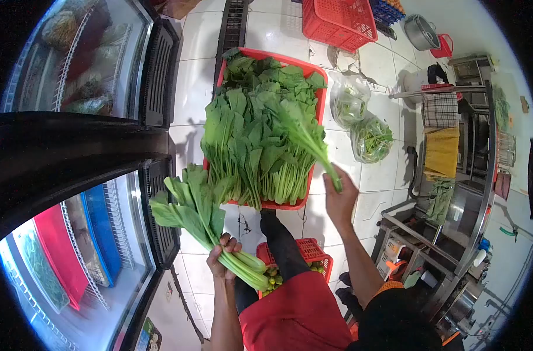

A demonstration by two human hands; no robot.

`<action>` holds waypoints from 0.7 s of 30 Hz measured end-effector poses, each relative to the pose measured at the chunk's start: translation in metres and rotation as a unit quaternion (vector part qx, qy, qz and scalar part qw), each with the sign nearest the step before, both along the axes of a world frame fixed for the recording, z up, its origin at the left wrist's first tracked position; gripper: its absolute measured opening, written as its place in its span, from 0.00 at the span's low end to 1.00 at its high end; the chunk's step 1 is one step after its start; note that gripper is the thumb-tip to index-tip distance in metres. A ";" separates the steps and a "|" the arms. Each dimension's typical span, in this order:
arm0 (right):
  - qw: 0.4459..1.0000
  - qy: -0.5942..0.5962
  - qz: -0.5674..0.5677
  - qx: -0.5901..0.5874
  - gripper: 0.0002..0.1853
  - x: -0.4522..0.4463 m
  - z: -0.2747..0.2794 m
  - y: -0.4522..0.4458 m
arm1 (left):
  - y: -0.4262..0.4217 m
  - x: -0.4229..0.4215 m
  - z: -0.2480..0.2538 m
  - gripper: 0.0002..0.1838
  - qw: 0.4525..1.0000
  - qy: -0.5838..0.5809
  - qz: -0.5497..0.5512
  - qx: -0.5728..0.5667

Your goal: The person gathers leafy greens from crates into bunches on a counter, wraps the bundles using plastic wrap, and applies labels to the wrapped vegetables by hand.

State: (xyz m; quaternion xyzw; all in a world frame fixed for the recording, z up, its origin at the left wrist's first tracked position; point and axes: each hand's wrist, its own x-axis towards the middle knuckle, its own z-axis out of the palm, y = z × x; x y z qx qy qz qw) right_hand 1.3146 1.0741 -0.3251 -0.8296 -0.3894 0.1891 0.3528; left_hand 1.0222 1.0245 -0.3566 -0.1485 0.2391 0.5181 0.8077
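Note:
My left hand point(222, 255) is wrapped round the stems of a bunch of leafy greens point(196, 213), its leaves pointing up and to the left and its pale stem ends down to the right. In my right hand point(341, 199) is a single stalk of leafy greens point(304, 137), gripped at the stem end; its blurred leaves hang over the pile. Below it, a red plastic crate point(321, 108) on the floor is heaped with leafy greens point(243, 117), most with their stems towards me.
Glass-fronted fridges point(155, 216) stand on the left. Clear bags of greens point(372, 140) lie right of the crate. Another red crate point(339, 26) sits at the back, and a smaller red basket point(322, 254) of green produce is by my legs. A metal rack point(418, 234) stands on the right.

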 end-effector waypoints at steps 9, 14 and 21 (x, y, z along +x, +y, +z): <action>0.982 -0.012 0.153 0.112 0.15 -0.051 0.112 -0.023 | -0.016 0.004 -0.014 0.28 0.988 0.086 -0.120 -0.045; 0.953 0.117 0.278 0.019 0.21 -0.109 0.083 -0.088 | 0.001 0.023 0.005 0.42 0.991 0.067 -0.113 0.019; 0.926 0.030 0.374 -0.048 0.28 -0.125 0.083 -0.098 | -0.007 0.018 -0.008 0.44 0.990 0.065 -0.119 0.026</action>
